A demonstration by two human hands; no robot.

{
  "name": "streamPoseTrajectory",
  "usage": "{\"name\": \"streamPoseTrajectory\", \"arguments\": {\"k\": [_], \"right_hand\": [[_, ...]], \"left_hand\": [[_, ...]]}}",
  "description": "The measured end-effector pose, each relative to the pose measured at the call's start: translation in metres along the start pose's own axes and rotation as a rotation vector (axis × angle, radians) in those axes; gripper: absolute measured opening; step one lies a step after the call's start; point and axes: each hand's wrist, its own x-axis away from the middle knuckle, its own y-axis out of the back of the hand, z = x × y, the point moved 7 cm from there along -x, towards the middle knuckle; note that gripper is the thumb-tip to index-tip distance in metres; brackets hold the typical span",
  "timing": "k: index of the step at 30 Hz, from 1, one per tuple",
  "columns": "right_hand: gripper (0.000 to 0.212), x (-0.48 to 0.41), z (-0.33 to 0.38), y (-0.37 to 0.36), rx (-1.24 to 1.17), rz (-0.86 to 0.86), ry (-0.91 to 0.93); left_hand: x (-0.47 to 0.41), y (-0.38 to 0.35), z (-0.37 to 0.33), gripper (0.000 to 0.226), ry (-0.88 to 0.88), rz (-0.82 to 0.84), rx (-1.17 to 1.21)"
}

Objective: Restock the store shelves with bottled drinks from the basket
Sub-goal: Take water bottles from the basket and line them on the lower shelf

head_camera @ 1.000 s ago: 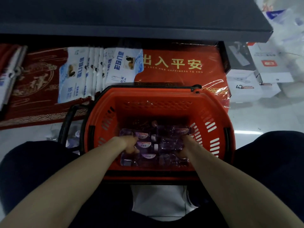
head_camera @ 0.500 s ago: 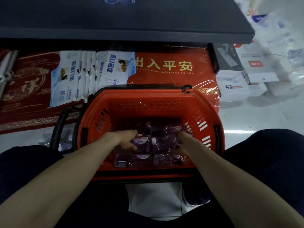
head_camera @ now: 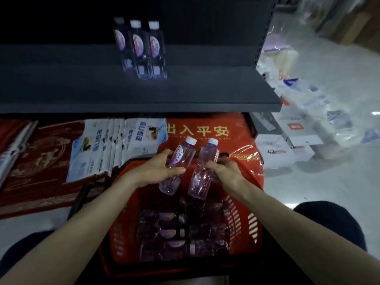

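My left hand [head_camera: 157, 171] grips a clear purple-tinted bottle with a white cap [head_camera: 181, 159], held above the orange basket [head_camera: 242, 221]. My right hand [head_camera: 228, 171] grips a second such bottle [head_camera: 202, 171] beside it. Both bottles tilt with their caps pointing away from me. Several more bottles [head_camera: 176, 233] lie on their sides in the basket. Three bottles [head_camera: 141, 48] stand upright together on the dark shelf [head_camera: 82, 89] above.
Under the shelf lie red mats [head_camera: 41, 161], white packets [head_camera: 92, 147] and a red bag with yellow characters [head_camera: 205, 130]. White boxes [head_camera: 275, 151] and plastic-wrapped goods [head_camera: 329, 110] sit on the pale floor at right. My knees flank the basket.
Both hands rose out of the basket, each lifting a bottle. The view tilted up, so the shelf top and its three standing bottles came into sight.
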Motion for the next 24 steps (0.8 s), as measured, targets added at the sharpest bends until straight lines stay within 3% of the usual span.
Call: {"name": "streamPoseTrajectory", "arguments": {"k": [3,6,10,14,20,24], "right_hand": [[0.034,-0.008,0.042,-0.010,-0.010,0.102,0.092],[0.036,-0.017,0.061,-0.016,-0.012,0.079,0.157],[0.019,-0.019,0.063,-0.022,0.081,-0.079,0.340],[0.013,-0.017,0.070,-0.035,0.060,-0.062,0.384],[0.027,-0.020,0.071,-0.035,-0.008,0.029,0.296],[0.015,-0.016,0.075,-0.035,-0.002,0.097,0.244]], "left_hand": [[0.002,0.016,-0.027,0.048,-0.054,-0.072,0.106],[0.010,0.032,-0.029,0.039,-0.052,-0.243,0.203],[0.010,0.042,-0.018,0.067,-0.020,-0.491,0.092],[0.008,0.039,-0.035,0.062,-0.035,-0.554,0.046],[-0.006,0.026,-0.028,0.065,0.006,-0.514,0.261],[-0.008,0.015,-0.024,0.069,0.009,-0.458,0.347]]}}
